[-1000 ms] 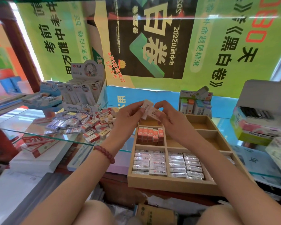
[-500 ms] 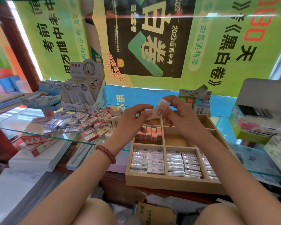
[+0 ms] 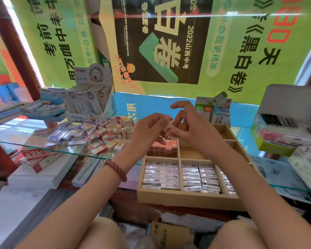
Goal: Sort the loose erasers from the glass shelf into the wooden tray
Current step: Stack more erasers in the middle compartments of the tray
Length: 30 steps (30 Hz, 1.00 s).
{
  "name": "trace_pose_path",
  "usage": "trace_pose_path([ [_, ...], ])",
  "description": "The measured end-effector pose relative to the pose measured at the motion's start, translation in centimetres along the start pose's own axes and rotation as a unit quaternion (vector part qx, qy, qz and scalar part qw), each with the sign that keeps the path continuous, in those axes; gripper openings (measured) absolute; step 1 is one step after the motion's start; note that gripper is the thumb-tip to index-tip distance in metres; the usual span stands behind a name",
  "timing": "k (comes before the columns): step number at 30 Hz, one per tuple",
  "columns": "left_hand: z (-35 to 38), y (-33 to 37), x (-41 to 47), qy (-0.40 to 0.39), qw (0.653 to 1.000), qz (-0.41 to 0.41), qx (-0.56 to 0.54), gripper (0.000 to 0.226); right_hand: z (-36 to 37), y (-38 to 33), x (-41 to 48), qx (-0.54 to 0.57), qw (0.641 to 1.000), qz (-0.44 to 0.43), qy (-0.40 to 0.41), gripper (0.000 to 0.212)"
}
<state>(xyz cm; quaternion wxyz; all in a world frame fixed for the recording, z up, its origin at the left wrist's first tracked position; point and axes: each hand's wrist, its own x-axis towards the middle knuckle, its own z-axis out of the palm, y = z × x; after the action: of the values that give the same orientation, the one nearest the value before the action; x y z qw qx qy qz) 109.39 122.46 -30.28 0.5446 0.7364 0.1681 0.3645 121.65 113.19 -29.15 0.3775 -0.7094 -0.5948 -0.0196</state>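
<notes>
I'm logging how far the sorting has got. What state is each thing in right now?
left hand: pinches the eraser over the tray
right hand: pinches the same eraser
wooden tray: front compartments packed full
red 2B erasers: standing in a back compartment; the next compartment shows bare wood
loose erasers: heaped unsorted on the glass shelf
pink-and-green box: lid up

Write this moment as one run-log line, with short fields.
left hand: pinches eraser | right hand: pinches same eraser | place: above wooden tray | loose erasers: on glass shelf
</notes>
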Motion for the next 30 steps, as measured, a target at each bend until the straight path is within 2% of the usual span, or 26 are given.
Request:
trace_pose_path([
  [3, 0.1, -0.3, 0.0, -0.001, 0.997, 0.056, 0.044, 0.009, -0.2, -0.5, -0.3, -0.049, 0.999, -0.004, 0.017, 0.049],
  [7, 0.3, -0.2, 0.3, 0.037, 0.996, 0.083, 0.011, 0.012, -0.2, -0.8, -0.3, -0.050, 0.996, 0.008, 0.070, 0.043],
  [10, 0.7, -0.2, 0.4, 0.065, 0.993, 0.095, 0.005, 0.015, -0.3, -0.6, -0.2, -0.020, 0.998, 0.046, 0.036, 0.033],
  [13, 0.9, -0.6, 0.4, 0.067, 0.993, 0.093, 0.005, 0.010, -0.5, -0.4, -0.1, -0.023, 0.998, 0.049, 0.021, 0.027],
  [14, 1.0, -0.7, 0.5, 0.057, 0.995, 0.083, 0.014, 0.009, -0.6, -0.2, 0.0, -0.030, 0.998, 0.048, 0.016, 0.026],
  [17, 1.1, -1.5, 0.5, 0.018, 0.995, 0.025, 0.091, 0.031, -0.8, 1.4, -0.1, -0.075, 0.994, 0.077, -0.015, 0.028],
  [22, 0.1, -3.5, 0.7, -0.079, 0.948, 0.011, 0.308, 0.019, 0.3, 5.2, -1.0, -0.139, 0.971, 0.171, -0.090, 0.027],
  [25, -0.3, -4.6, 0.8, -0.128, 0.936, -0.011, 0.328, 0.019, 1.2, 6.1, -1.0, -0.184, 0.959, 0.186, -0.107, 0.027],
  [30, -0.4, -5.6, 0.9, -0.155, 0.925, -0.002, 0.347, 0.019, 2.3, 6.6, -0.4, -0.214, 0.954, 0.176, -0.116, 0.021],
])
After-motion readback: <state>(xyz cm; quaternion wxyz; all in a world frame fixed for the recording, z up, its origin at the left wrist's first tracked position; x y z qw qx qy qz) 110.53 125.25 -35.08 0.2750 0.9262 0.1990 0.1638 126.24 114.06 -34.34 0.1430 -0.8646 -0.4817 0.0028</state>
